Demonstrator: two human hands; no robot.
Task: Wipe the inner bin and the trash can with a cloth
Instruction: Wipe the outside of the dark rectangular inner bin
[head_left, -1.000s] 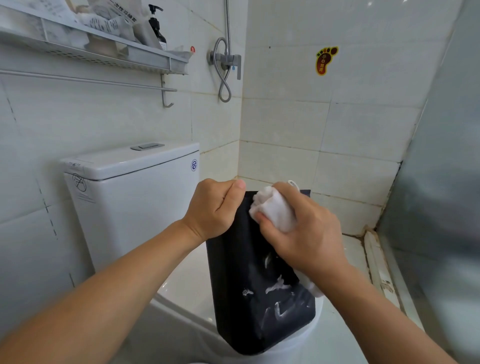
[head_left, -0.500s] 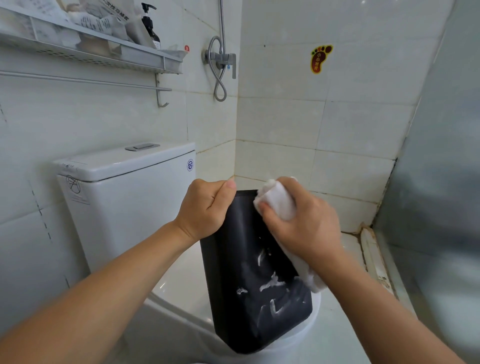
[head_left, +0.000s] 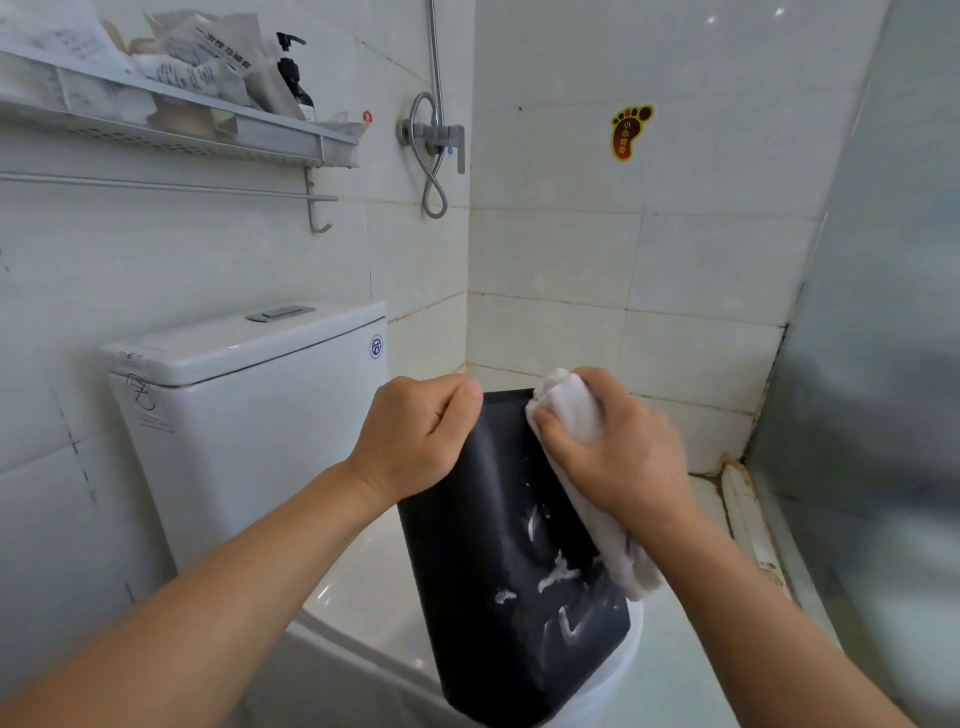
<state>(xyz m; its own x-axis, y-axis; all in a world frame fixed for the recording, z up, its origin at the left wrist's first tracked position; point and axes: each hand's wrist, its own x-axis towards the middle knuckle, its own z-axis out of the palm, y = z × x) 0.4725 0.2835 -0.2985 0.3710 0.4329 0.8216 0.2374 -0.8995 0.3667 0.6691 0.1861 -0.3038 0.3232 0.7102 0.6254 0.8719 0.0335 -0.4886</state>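
left hand (head_left: 415, 436) | right hand (head_left: 618, 462) | forearms bare, no sleeves, rings or watch

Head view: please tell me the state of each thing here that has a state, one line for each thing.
Black bin: tilted on the closed toilet lid, white smears on its side.
White cloth: bunched, pressed at the bin's top edge.
Left hand: grips the bin's rim.
Right hand: grips the cloth.
Toilet lid: closed.
Shelf: loaded with packets and a pump bottle.

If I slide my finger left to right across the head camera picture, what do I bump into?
Toilet tank → left hand → black bin → cloth → right hand → glass door.
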